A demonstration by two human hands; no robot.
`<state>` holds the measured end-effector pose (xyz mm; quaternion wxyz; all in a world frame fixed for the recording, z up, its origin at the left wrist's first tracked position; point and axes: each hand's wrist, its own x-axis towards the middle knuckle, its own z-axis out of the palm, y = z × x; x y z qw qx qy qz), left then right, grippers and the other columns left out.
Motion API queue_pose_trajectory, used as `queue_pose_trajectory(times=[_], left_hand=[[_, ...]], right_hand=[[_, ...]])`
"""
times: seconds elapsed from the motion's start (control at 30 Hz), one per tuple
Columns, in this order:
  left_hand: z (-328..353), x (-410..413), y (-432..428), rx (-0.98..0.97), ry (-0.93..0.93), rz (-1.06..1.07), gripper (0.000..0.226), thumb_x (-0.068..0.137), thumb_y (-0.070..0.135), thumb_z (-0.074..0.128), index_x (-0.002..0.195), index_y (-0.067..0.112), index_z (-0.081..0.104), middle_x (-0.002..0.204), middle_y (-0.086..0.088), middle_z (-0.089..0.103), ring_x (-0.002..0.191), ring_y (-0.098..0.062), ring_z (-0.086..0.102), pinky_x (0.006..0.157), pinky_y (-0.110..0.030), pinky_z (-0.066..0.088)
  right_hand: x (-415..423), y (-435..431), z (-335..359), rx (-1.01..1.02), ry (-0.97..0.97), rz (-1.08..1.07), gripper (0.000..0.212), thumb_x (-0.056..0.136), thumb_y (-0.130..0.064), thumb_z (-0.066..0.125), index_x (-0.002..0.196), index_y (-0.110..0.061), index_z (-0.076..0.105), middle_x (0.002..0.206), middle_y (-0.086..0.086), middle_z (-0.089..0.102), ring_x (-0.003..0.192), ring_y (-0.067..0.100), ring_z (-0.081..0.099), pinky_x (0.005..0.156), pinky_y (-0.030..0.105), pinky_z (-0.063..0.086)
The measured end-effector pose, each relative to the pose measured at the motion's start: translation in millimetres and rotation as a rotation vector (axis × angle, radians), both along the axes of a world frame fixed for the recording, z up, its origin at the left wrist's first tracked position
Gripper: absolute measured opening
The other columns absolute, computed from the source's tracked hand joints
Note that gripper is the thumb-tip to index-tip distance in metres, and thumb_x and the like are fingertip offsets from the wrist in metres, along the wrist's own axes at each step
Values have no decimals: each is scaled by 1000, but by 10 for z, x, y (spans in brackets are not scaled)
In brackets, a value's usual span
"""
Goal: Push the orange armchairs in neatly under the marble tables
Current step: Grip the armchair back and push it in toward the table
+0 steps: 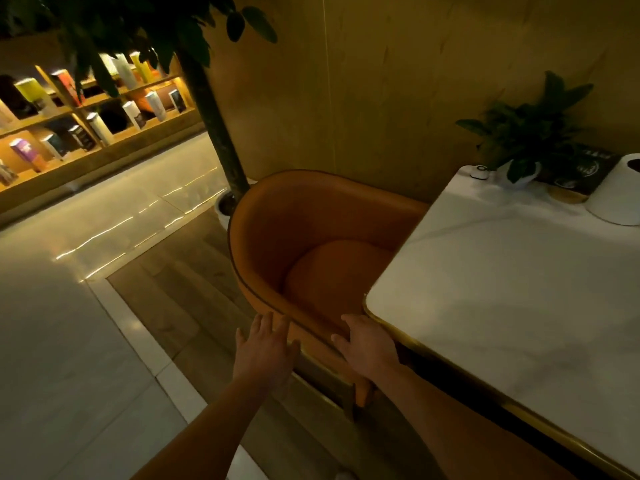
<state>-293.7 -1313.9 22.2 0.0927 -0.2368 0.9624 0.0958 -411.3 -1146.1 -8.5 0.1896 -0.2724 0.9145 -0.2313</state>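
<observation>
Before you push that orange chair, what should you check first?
1. Left hand flat against the armchair rim: ok.
2. Right hand resting on the rim: ok.
3. Seat already partly under the marble table: ok.
4. Right hand clear of the table's corner: not ok, it looks very close.
5. Gap between the armchair and the tree pot: cannot tell.

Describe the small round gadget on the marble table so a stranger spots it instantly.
Start at the white marble table beside the orange armchair and go to its far corner by the wall. There, left of the potted plant, sits the small round gadget: white with a dark centre, much flatter than the paper roll further right.
</observation>
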Motion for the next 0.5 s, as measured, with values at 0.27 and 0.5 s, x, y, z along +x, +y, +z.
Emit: queue_pose_trajectory(times=[0.27, 0.5], left_hand=[[-206, -792, -848, 8, -71, -90, 60, 100, 51, 37, 154, 32, 20, 159, -3, 25, 150, -25, 17, 118, -60, 16], [-615, -1260, -1683, 1, -151, -259, 58, 97, 50, 35, 152, 35, 24, 152, 1, 34, 143, -24, 28, 115, -57, 24]], right_hand=[[-469, -786, -245, 57, -58, -65, 55, 97, -49, 49, 144, -22, 41, 145, 3, 48, 133, 22, 44, 103, 37, 44], [-532, -1413, -550, 86, -184, -210, 55, 98, -50, 45, 147, -26, 37, 149, 4, 43, 133, 26, 42, 105, 39, 43]])
